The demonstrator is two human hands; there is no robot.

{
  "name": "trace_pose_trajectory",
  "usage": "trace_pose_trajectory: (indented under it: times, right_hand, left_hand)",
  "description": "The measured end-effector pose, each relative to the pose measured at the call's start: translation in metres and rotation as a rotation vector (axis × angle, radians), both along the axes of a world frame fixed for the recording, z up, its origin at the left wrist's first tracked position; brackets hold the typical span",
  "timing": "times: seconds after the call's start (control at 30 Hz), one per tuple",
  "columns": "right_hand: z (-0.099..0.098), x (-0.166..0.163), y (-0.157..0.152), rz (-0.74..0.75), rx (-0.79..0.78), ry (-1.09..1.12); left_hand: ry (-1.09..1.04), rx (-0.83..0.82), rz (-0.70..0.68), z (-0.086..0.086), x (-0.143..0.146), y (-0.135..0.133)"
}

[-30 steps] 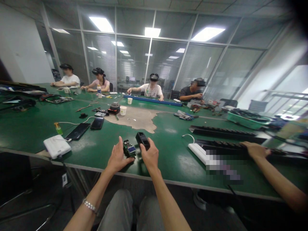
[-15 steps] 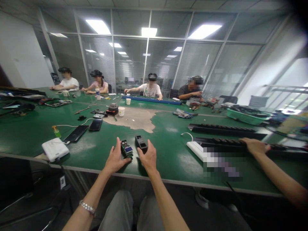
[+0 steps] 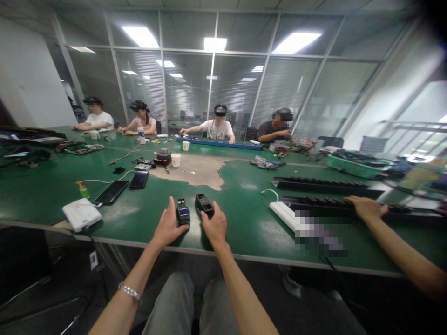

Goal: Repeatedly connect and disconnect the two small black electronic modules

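Note:
My left hand (image 3: 170, 224) is around a small green circuit board (image 3: 183, 212) with a little blue screen. Its thumb lies along the board's lower end, and its fingers extend up the left side. In my right hand (image 3: 214, 223) is a black plastic case (image 3: 204, 204) with rectangular openings in its face. The thumb rests on the near side of the case, while the other fingers are mostly hidden along the right side. Board and case are side by side with a narrow gap, near the front edge of the green table (image 3: 244, 223).
A white power bank-like box (image 3: 82, 215) and two dark phones (image 3: 111, 191) lie left. Right are a white power strip (image 3: 284, 216), long black rails (image 3: 324, 187) and a neighbour's hand (image 3: 366, 207). Farther off stand paper cups (image 3: 175, 160) and a green basket (image 3: 356, 166). Several people sit opposite.
The circuit board has turned slightly more upright in my left hand. The case has tilted a little in my right hand. The view has shifted slightly.

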State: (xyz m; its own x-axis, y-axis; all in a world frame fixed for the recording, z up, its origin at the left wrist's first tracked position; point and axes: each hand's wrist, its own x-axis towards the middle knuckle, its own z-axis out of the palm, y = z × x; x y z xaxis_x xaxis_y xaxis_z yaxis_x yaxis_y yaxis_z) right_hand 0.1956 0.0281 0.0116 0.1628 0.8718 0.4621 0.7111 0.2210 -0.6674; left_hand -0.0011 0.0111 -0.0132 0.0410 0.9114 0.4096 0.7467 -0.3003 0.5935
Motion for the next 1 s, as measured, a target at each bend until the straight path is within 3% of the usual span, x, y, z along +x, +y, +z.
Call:
trace_pose_trajectory:
  times: [0.2,0.4,0.63,1.0]
  right_hand:
    - [0.023,-0.02,-0.013,0.078,0.034,0.217]
    - [0.041,-0.047,-0.025,0.116,0.069,0.153]
    - [0.039,-0.064,-0.035,0.078,0.02,-0.011]
    - [0.033,-0.071,-0.04,0.12,0.07,-0.119]
  left_hand:
    - [-0.046,0.056,-0.011,-0.006,-0.003,0.001]
    - [-0.081,0.071,-0.017,-0.009,-0.006,0.002]
    - [-0.083,0.119,-0.012,-0.006,-0.005,-0.001]
    - [-0.077,0.163,0.021,-0.005,-0.003,-0.002]
